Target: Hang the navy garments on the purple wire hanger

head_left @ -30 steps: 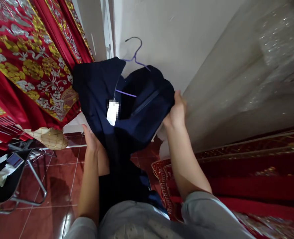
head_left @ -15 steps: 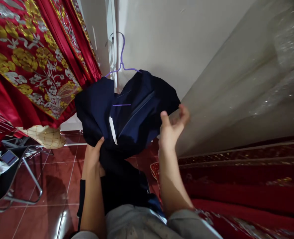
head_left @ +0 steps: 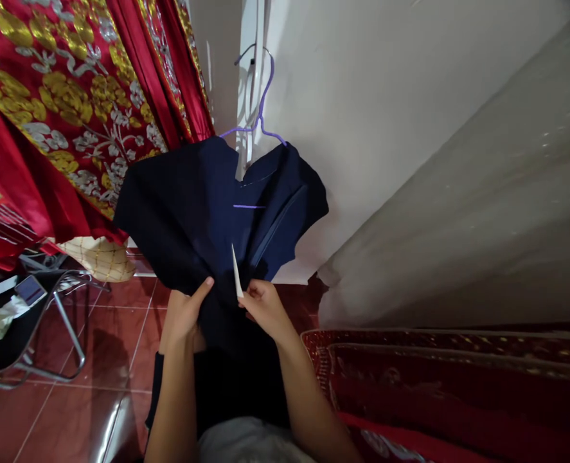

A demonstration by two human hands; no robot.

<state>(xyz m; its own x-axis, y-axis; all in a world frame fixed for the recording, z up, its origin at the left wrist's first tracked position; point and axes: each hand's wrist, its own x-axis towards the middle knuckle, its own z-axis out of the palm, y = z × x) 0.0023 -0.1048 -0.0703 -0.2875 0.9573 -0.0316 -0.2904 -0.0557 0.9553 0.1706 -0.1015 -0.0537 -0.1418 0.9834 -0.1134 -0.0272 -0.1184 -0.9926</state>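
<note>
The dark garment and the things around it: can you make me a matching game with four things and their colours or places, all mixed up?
Things
1. garment
2. hanger
3. white slip
4. floor

Colours and places
A. reddish tiles with pale lines between them
B. thin and narrow, its lower end at the right hand
C. dark blue, with the thumb of the left hand on its front
D. purple, its neck showing in front of the pale wall

Right pairs: 1-C, 2-D, 3-B, 4-A
</note>
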